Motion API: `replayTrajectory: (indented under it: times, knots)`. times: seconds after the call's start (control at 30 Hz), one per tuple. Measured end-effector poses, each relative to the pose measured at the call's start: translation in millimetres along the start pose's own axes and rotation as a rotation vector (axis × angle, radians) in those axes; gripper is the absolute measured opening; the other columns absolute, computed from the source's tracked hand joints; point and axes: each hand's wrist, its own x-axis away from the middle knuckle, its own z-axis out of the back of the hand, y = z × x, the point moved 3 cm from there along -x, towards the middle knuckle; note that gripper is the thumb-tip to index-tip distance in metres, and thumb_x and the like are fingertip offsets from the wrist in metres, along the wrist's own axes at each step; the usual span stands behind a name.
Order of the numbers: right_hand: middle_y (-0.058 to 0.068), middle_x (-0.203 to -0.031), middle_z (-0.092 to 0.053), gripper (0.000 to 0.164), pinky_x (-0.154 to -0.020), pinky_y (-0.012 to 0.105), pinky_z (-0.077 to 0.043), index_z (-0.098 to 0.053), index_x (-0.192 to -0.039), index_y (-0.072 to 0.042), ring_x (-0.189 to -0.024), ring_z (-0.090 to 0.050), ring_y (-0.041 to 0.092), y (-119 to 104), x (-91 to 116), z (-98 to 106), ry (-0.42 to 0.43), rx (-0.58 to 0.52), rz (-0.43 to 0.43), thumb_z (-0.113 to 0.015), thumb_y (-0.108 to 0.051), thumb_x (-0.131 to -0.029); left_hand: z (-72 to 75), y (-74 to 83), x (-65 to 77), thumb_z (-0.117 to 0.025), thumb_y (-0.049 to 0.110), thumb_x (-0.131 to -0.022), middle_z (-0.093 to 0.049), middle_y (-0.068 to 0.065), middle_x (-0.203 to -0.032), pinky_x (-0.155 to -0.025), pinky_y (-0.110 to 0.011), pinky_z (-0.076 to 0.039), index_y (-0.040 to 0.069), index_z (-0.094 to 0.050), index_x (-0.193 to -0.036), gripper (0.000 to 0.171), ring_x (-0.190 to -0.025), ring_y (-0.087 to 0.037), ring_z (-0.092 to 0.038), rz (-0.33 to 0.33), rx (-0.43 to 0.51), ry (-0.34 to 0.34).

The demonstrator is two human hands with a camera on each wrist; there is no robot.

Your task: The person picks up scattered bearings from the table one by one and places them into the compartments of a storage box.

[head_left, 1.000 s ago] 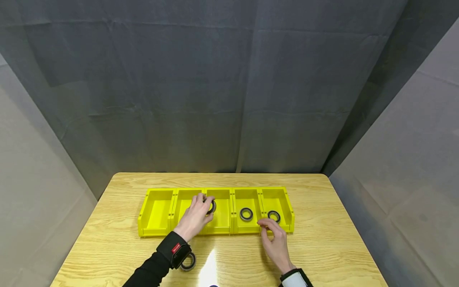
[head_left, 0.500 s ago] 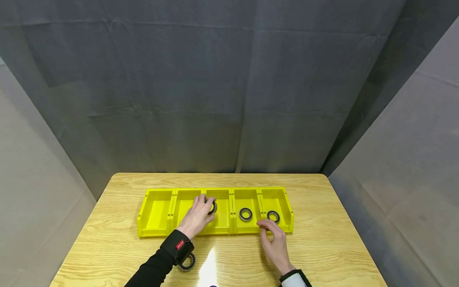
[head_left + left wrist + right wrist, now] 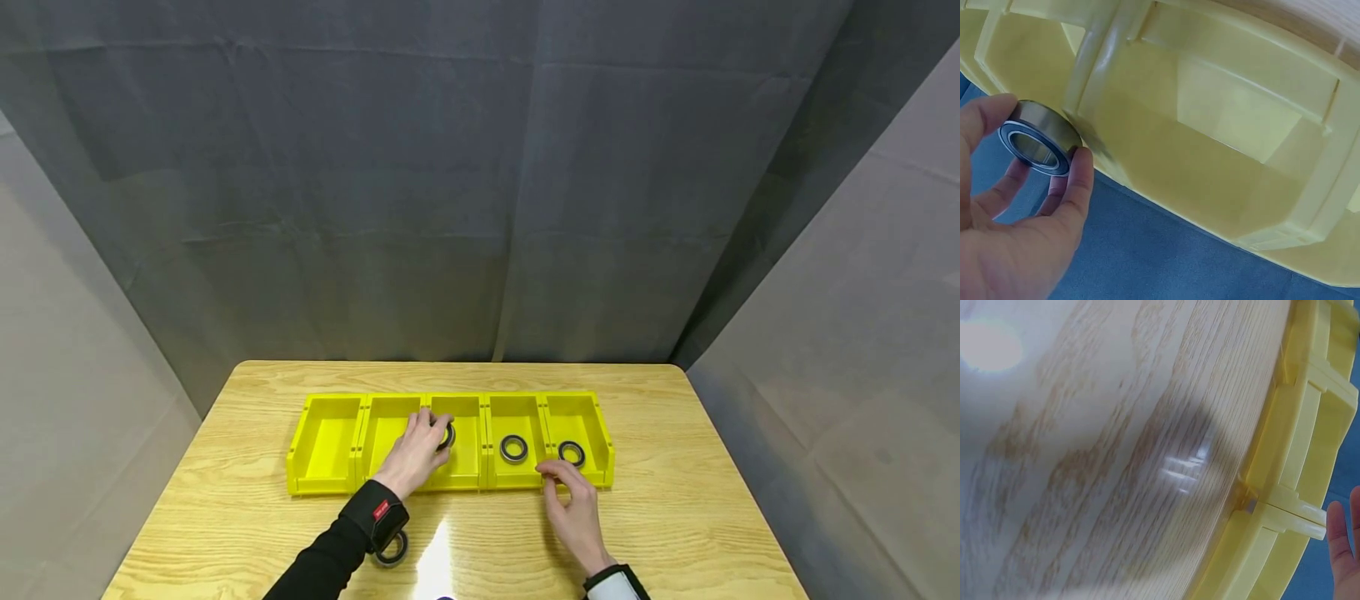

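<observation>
My left hand (image 3: 412, 457) pinches a ball bearing (image 3: 1050, 120) between thumb and fingertips. The bearing is tilted, with a steel outer ring and a dark seal. In the head view it shows over the middle compartment of a yellow bin row (image 3: 459, 482); in the left wrist view it is close by a divider. My right hand (image 3: 576, 508) rests at the front rim near the divider of the two rightmost compartments, fingers loosely bent, nothing in them. One bearing (image 3: 503, 450) lies in the fourth compartment and another bearing (image 3: 582, 457) in the rightmost.
One more bearing (image 3: 403, 546) lies on the wooden table (image 3: 247, 533), partly covered by my left wrist strap (image 3: 378, 510). Grey curtains (image 3: 390, 183) hang behind the table and at both sides. The bins stand toward the table's back edge.
My left hand has shifted slightly to the right with the bearing in its grip. The right hand stays where it was.
</observation>
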Motion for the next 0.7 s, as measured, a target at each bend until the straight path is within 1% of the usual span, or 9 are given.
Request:
replayTrajectory:
  times: [0.2,0.37,0.53,0.7]
  knots:
    - [0.007,-0.091,-0.074,0.027,-0.072,0.01,-0.052,-0.073,-0.092,0.001,-0.079,-0.069,0.016,-0.3,0.8,0.3,-0.005,0.002,0.0,-0.064,0.022,-0.077,-4.6,2.0,-2.8,-0.076,0.012,-0.089,-0.056,-0.022,-0.114,-0.063,-0.036,-0.057,0.003,-0.06,-0.131,0.046,-0.101,-0.035,-0.054,-0.008,0.002,0.005]
    - [0.007,-0.091,-0.074,0.027,-0.073,0.009,-0.051,-0.073,-0.091,0.001,-0.08,-0.069,0.016,-1.3,0.4,0.4,-0.002,-0.006,-0.007,-0.064,0.022,-0.077,-9.2,4.3,-6.9,-0.076,0.013,-0.089,-0.056,-0.022,-0.116,-0.064,-0.037,-0.057,0.003,-0.06,-0.132,0.047,-0.103,-0.036,-0.054,-0.009,-0.003,-0.016]
    - [0.007,-0.091,-0.074,0.03,-0.074,0.008,-0.051,-0.073,-0.091,-0.002,-0.08,-0.069,0.017,-2.1,0.3,0.3,-0.001,-0.003,-0.003,-0.064,0.023,-0.076,-15.4,8.9,-8.2,-0.077,0.012,-0.088,-0.056,-0.023,-0.115,-0.061,-0.038,-0.057,0.003,-0.06,-0.129,0.046,-0.103,-0.038,-0.055,-0.051,-0.042,-0.008]
    - [0.006,-0.09,-0.074,0.031,-0.074,0.008,-0.051,-0.074,-0.091,-0.004,-0.08,-0.069,0.015,-1.7,0.0,0.3,-0.007,0.007,-0.01,-0.065,0.021,-0.077,-24.1,13.0,-8.0,-0.076,0.01,-0.088,-0.056,-0.022,-0.112,-0.059,-0.04,-0.057,0.003,-0.061,-0.125,0.041,-0.102,-0.037,-0.055,-0.081,-0.088,0.005]
